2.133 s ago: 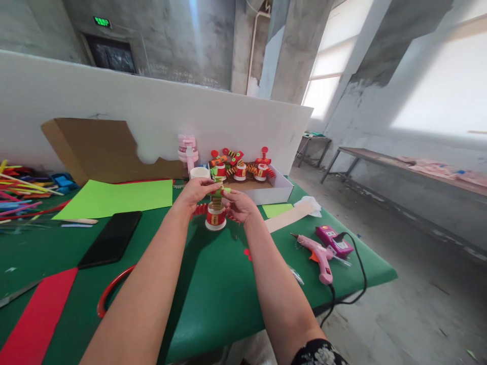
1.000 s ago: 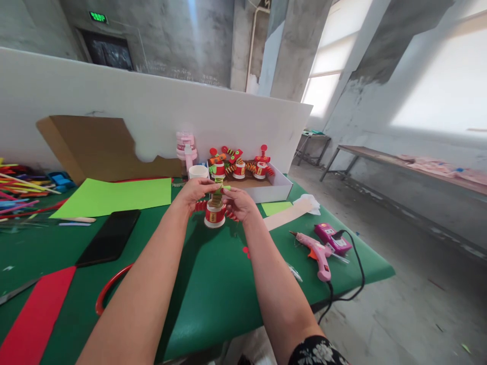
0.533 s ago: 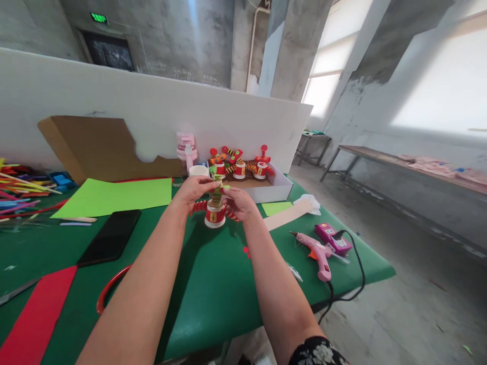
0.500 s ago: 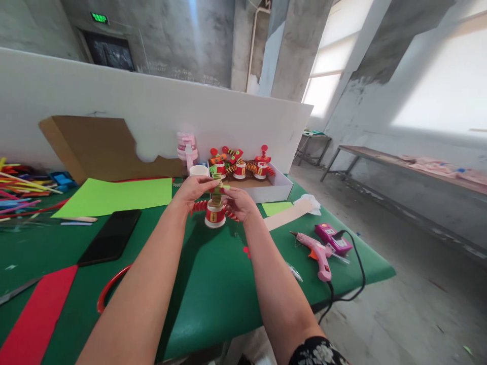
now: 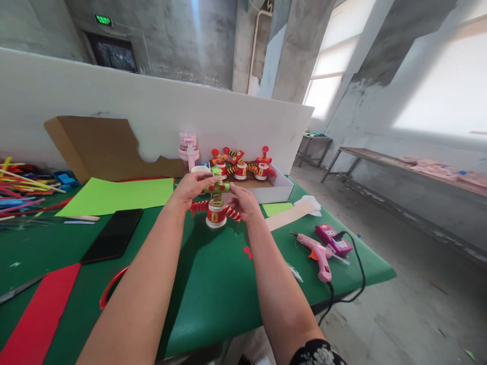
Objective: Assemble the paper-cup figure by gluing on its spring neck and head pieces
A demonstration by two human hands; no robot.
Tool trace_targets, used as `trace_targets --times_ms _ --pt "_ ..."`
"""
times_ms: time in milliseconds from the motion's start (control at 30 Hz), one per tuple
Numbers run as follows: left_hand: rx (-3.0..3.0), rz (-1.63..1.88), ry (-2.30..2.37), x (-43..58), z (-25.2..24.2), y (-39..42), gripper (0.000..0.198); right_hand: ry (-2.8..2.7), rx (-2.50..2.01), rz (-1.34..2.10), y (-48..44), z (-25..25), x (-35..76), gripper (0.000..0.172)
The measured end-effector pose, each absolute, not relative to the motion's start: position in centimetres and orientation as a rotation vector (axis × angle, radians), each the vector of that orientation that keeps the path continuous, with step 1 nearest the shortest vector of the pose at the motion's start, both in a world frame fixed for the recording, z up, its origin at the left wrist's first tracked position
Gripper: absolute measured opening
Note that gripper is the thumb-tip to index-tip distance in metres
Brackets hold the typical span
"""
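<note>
A small paper-cup figure [image 5: 216,216], red and white with folded red paper arms and a springy neck, stands on the green table [image 5: 213,289]. Its green head piece [image 5: 217,188] sits on top of the neck. My left hand [image 5: 191,187] pinches the left end of that green piece. My right hand [image 5: 245,204] has its fingers curled beside the figure's right arm, touching it. Both forearms reach in from the bottom of the view.
Behind stands a white box [image 5: 279,189] with several finished figures, plus a white cup [image 5: 199,170] and a pink bottle [image 5: 188,148]. Right lie a pink glue gun [image 5: 318,254] with cable. Left: black phone [image 5: 113,235], green paper [image 5: 118,194], red sheet [image 5: 36,324], coloured sticks [image 5: 23,185].
My right hand has come off the green head piece and dropped beside the figure's right arm. The green piece now lies level on the neck, held by my left hand.
</note>
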State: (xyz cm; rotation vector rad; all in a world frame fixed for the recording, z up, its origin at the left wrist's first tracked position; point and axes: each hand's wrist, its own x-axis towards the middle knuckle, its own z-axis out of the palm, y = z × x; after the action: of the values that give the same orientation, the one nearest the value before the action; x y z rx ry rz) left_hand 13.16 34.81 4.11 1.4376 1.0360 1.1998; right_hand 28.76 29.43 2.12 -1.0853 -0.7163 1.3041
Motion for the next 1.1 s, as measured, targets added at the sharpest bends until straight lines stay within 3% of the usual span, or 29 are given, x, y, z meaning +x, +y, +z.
trace_targets --times_ms 1100 --pt "1.510 1.328 0.893 12.9 4.8 34.9 0.064 -0.742 -1.127 1.149 29.9 1.3 28.8 0.030"
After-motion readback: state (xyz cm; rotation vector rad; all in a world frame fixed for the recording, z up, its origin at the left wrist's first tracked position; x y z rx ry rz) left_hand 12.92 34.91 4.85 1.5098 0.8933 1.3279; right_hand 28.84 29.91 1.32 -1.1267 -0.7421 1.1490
